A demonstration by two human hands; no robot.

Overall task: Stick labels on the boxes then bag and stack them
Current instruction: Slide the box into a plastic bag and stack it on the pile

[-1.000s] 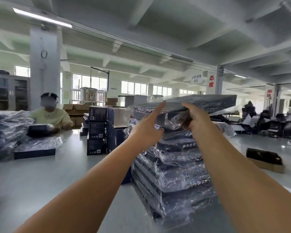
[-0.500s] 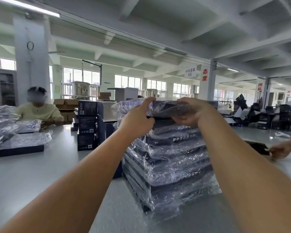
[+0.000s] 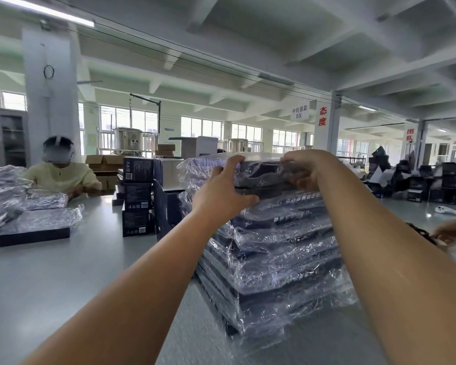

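Bagged box (image 3: 258,172) tops the stack (image 3: 274,259), its near edge gripped by left hand (image 3: 221,192) and right hand (image 3: 304,168), fingers curled round it. Counter (image 3: 50,280) runs left of the stack to upright cartons (image 3: 137,201). Right forearm (image 3: 379,246) hides the stack's right edge.

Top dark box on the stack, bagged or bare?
Bagged. Crinkled clear plastic film covers the flat dark box and bunches loose past its left end; left hand and right hand grip it through the film.

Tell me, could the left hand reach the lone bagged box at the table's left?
Probably, once freed: the left hand grips the top box on the stack, and only bare table separates it from the lone bagged box.
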